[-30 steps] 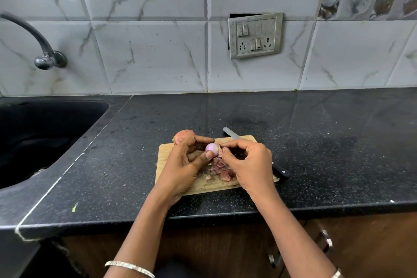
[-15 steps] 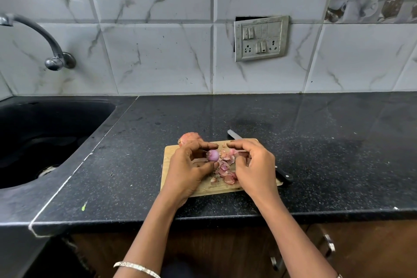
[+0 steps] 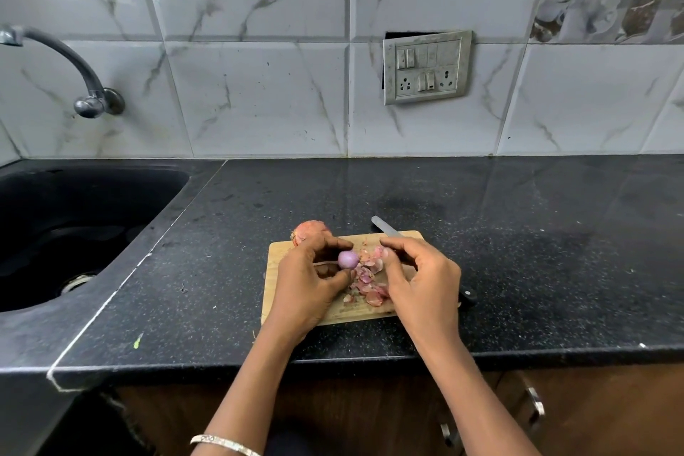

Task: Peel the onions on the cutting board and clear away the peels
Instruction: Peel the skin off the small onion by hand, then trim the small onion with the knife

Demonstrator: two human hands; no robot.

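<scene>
While the left hand (image 3: 307, 285) pinched a small peeled onion (image 3: 348, 259) above the cutting board (image 3: 355, 314), the right hand (image 3: 422, 281) sat curled just beside it.
Nearest, a bracelet (image 3: 225, 443) circled the left wrist. The left thumb and forefinger closed round the pale purple onion, held over the board's middle. The right fingers were bent, thumb and forefinger near each other over the peels (image 3: 368, 283); whether they pinched a scrap could not be told. The peels lay heaped on the board between the hands. An unpeeled onion (image 3: 309, 229) sat at the far left corner, partly behind the left hand, and a knife (image 3: 386, 229) lay across the far right edge. Beyond, the black counter (image 3: 518, 233) met a sink (image 3: 74, 233), a tap (image 3: 89, 100) and a switch plate (image 3: 427, 67).
</scene>
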